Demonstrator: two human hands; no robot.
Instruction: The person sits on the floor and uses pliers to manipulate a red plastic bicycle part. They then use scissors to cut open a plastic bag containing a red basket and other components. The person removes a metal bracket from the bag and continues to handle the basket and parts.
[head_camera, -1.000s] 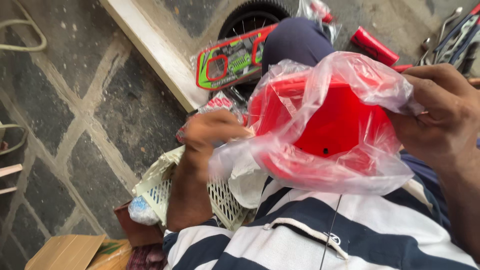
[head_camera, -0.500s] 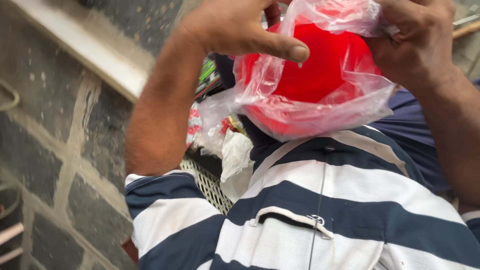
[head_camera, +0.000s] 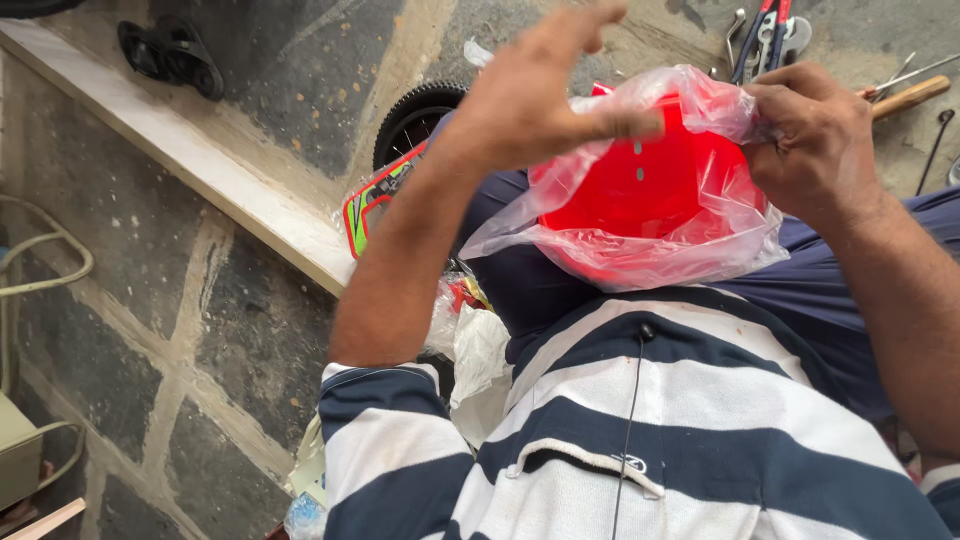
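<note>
Stone-slab floor (head_camera: 150, 330) below; right hand (head_camera: 815, 135) pinches the clear bag (head_camera: 640, 250) around a red plastic part (head_camera: 650, 185), left hand (head_camera: 530, 100) fingers spread wide above it; small wheel (head_camera: 415, 115) beyond the fingertips.

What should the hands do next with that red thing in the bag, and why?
Probably slide the left hand into the bag and pull out the red part. The bag's mouth looks open and bunched around the part, the right hand pinches its edge, and the left hand's fingers hover open just above it.
</note>
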